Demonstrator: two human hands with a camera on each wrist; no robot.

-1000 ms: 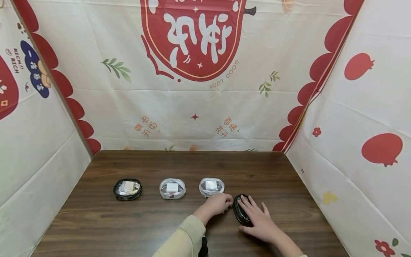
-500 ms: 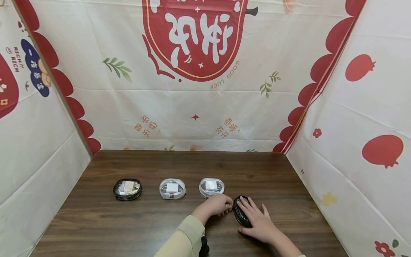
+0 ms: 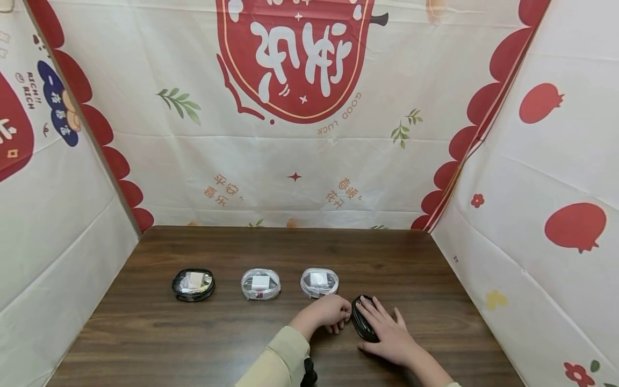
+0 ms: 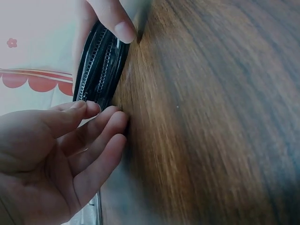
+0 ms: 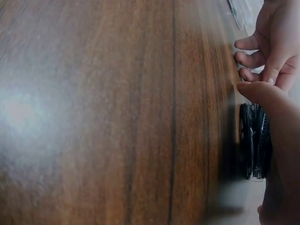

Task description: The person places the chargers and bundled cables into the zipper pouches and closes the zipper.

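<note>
An oval black zip pouch [image 3: 361,321] with a clear top lies on the table right of the middle. My right hand [image 3: 388,332] presses on it, fingers straight and spread over the top, thumb at the near edge. My left hand [image 3: 325,314] is at the pouch's left side, thumb and forefinger pinching at the zipper's end. In the left wrist view the zipper's teeth [image 4: 104,65] run along the pouch's side up to those fingertips, which hide the zipper pull. The other left fingers [image 4: 101,164] are loosely bent beside the tabletop.
Three similar pouches lie in a row to the left: a black-edged pouch [image 3: 179,293] and two white-edged ones, a middle pouch [image 3: 260,294] and a right pouch [image 3: 331,279], with white adapters visible inside. Printed cloth walls [image 3: 290,156] border the brown wooden table [image 3: 193,344].
The pouch has shifted slightly toward me beneath my right hand. The lower fingers of my left hand have loosened and extended a little, while its pinch stays at the zipper's end.
</note>
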